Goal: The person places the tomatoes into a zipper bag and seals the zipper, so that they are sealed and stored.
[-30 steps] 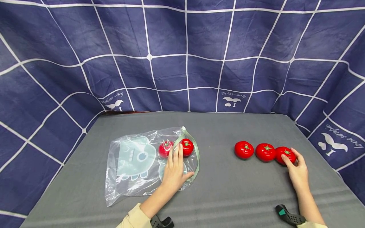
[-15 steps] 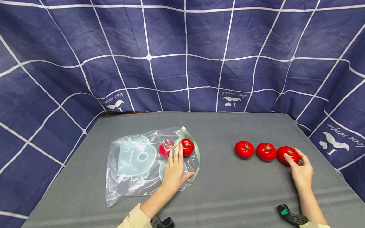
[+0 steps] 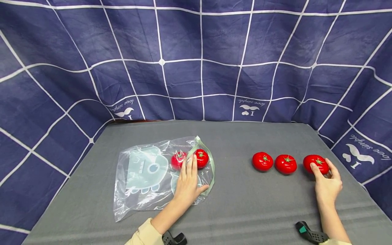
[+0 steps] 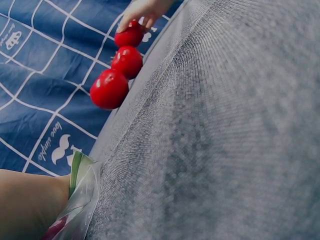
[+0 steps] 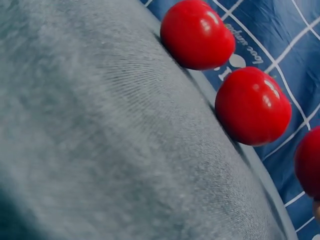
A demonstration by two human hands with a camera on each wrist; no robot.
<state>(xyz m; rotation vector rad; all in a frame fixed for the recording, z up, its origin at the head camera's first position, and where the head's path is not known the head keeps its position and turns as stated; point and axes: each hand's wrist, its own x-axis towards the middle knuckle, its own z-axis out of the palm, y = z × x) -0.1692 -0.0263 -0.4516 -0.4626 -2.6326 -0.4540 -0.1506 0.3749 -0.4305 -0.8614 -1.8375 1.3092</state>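
My left hand (image 3: 187,183), fingers straight, rests on a clear zip bag (image 3: 144,200) printed with a pale green monster. Inside the bag, one tomato (image 3: 177,160) lies just left of the fingers. A second tomato (image 3: 202,158) sits by the fingertips at the green zip edge (image 3: 212,166). On the right side, my right hand (image 3: 328,182) grips a red tomato (image 3: 315,164) between thumb and fingers. Two more tomatoes, a middle one (image 3: 286,164) and a left one (image 3: 262,161), sit side by side to its left.
A grey cloth (image 3: 232,204) covers the table. Behind it and at both sides hangs a blue curtain (image 3: 220,41) with white grid lines. Black wrist straps, left (image 3: 174,239) and right (image 3: 310,233), show below the hands.
My right hand has carried its tomato a little to the right, widening the gap to the middle one. The left hand and the bag have stayed in place.
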